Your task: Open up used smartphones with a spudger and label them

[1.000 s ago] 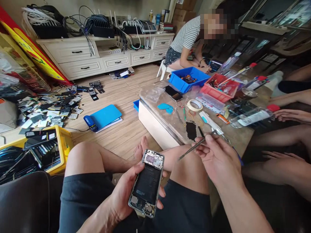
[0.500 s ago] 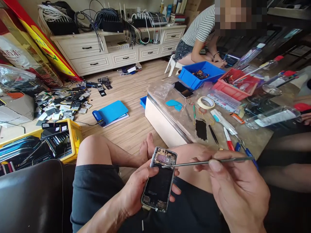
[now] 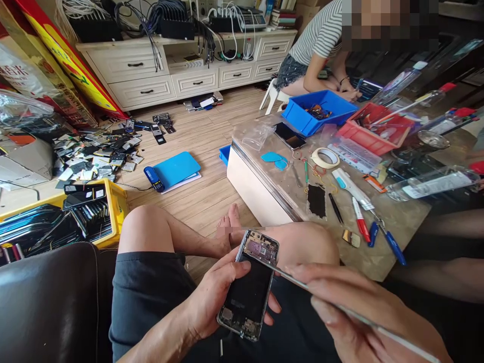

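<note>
The right hand's fingers, slightly blurred, were nearly straight and pointed toward the left hand, with the thumb bent in below them. Pinched between thumb and fingers was a thin metal tool, slanting down from its tip, past the fingertips, to the heel of the right hand. The tip lay over the upper part of an opened phone, by the lower edge of its exposed board; whether it touched could not be told.

The left hand held that phone from its near left side. Its thumb pressed flat near the board, pointing right, while the other fingers curled beneath, with fingertips showing past the far edge. The phone sat tilted in this grip above the dark shorts, the left wrist behind it and the forearm running off at the bottom.

Just beyond the right fingers was the surface, carrying a black patch, a black pen and a red-and-white marker. Farther from the fingers stood a roll of tape and a blue bin. Well left of the left fingers was a yellow crate.
</note>
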A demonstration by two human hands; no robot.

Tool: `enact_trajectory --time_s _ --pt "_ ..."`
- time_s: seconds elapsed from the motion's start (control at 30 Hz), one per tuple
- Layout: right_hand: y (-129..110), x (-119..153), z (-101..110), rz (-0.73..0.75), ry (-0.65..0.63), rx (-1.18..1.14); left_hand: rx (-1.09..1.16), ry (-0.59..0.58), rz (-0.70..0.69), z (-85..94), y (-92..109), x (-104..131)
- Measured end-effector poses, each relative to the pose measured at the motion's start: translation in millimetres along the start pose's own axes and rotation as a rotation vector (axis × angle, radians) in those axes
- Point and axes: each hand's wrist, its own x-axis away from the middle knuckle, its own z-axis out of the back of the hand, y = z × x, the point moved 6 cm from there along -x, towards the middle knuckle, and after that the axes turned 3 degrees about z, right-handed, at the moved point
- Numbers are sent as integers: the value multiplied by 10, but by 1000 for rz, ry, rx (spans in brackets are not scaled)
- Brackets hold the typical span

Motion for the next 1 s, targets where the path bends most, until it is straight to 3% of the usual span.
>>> enact_trajectory --time_s 0.2,0.27,0.5,0.73,1.0 --pt "-104 46 -175 85 -197 142 72 54 -50 16 14 -2" --pt "-54 48 -205 63 -171 136 63 66 -37 24 8 -2" --pt "271 6 -151 -305 60 -86 -21 19 -15 -52 49 25" --pt "255 82 -149 -237 26 -109 87 -35 128 -32 -44 9" --pt "97 205 -131 -182 29 -111 325 15 -38 31 200 -60"
